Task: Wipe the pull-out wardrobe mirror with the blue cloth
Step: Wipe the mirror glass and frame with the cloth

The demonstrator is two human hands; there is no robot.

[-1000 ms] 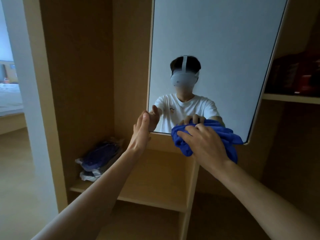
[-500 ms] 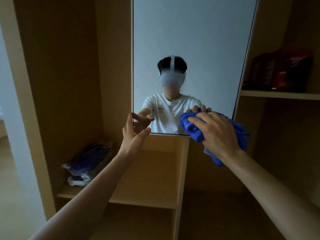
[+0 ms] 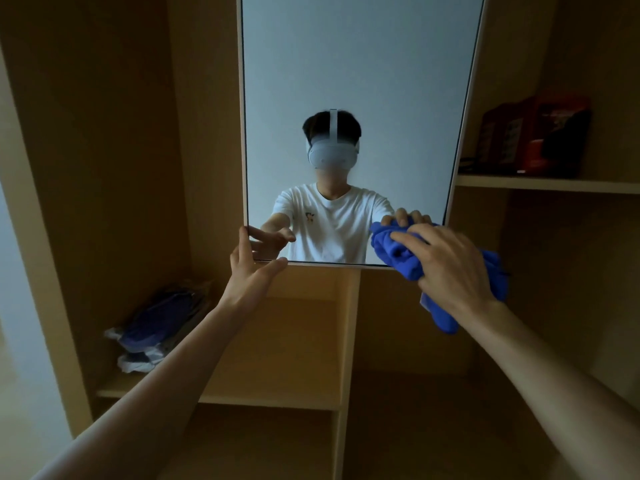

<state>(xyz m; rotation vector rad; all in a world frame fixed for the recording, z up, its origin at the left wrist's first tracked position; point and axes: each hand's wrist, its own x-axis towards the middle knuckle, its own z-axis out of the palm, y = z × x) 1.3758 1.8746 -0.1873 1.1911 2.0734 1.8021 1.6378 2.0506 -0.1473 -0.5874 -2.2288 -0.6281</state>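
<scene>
Filling the view is a tall tan wooden wardrobe (image 3: 104,133), its side panels and compartments in dim light. At its middle stands the pull-out rectangular mirror with a thin pale frame (image 3: 346,64), facing the camera and running out of the top of the picture. Its glass reflects a person in a white T-shirt and a grey headset, both arms stretched forward.

Below the mirror a vertical wooden divider (image 3: 349,341) splits the lower wardrobe. A flat wooden shelf (image 3: 277,400) runs to its left, and a higher wooden shelf (image 3: 547,184) sits to the mirror's right.

The right hand (image 3: 446,268) has its fingers curled over the bunched blue terry cloth (image 3: 398,251) and presses it against the mirror's lower right corner. Part of the cloth hangs below the mirror's bottom edge, under the wrist.

The left hand (image 3: 251,271) is spread wide at the lower left corner, holding nothing. Its fingers point up along the left edge and its thumb lies along the bottom edge. Whether it actually touches the frame is hard to tell.

A dark blue bundle in clear plastic wrap (image 3: 159,323) leans in the back left corner of the lower shelf. A red and black box (image 3: 533,136) stands on the higher shelf, its print too dim to read.
</scene>
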